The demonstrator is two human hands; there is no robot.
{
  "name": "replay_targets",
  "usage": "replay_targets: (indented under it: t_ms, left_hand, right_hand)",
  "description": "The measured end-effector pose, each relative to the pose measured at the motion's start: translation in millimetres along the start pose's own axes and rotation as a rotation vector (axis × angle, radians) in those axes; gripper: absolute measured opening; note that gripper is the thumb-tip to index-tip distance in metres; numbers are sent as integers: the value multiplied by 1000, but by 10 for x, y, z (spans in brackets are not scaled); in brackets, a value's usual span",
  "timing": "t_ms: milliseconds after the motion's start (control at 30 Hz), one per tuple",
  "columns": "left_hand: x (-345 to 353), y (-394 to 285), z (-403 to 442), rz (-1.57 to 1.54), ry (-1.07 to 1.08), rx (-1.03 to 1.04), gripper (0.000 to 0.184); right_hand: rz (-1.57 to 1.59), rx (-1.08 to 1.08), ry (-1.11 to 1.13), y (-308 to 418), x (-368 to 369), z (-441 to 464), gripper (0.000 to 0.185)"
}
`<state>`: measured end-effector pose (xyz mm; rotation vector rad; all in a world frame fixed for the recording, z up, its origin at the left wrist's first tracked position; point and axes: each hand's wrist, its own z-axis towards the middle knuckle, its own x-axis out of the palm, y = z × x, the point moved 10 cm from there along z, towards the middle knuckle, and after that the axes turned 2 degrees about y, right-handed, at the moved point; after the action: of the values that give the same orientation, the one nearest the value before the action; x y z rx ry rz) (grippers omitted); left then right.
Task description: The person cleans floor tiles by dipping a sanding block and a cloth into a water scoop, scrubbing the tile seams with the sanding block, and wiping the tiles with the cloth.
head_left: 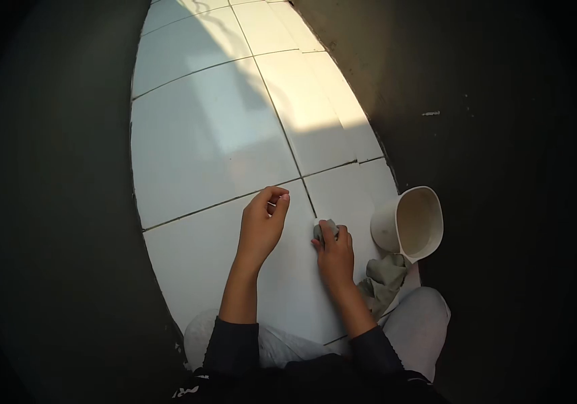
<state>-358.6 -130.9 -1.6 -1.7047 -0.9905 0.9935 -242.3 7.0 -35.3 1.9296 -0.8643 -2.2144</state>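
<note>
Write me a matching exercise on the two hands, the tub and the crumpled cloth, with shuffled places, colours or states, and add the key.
1. Left hand
2. Right hand
3. Tub
4. Crumpled cloth

A. White and open-topped
B. Holding a small grey wad
C. Grey-green, near the person's right knee
D. Fingers curled, no held thing visible

Pairs: 1-D, 2-B, 3-A, 4-C

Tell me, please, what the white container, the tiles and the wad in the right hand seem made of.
White container: probably smooth plastic, by its thin rim. Tiles: likely glazed ceramic, by their glossy reflections. Wad in the right hand: matte grey, partly covered, perhaps cloth or sponge.
</note>
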Motion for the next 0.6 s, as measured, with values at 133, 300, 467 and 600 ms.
replay_targets:
  t_ms: [133, 300, 467, 600]
  left_hand:
    - [-7, 23, -244, 56, -1, 26, 23]
    - [41, -80, -364, 303, 68, 118, 20]
    - [63, -23, -294, 533, 89, 126, 24]
    - [114, 131, -260, 733, 200, 67, 28]
  right_hand:
    - [-44, -60, -78, 234, 77, 445, 40]
    - [-152, -86, -55, 174, 14, 32, 41]
    - [-245, -61, -44, 108, 48, -146, 41]
    - [-221, -57, -101, 243, 96, 366, 40]
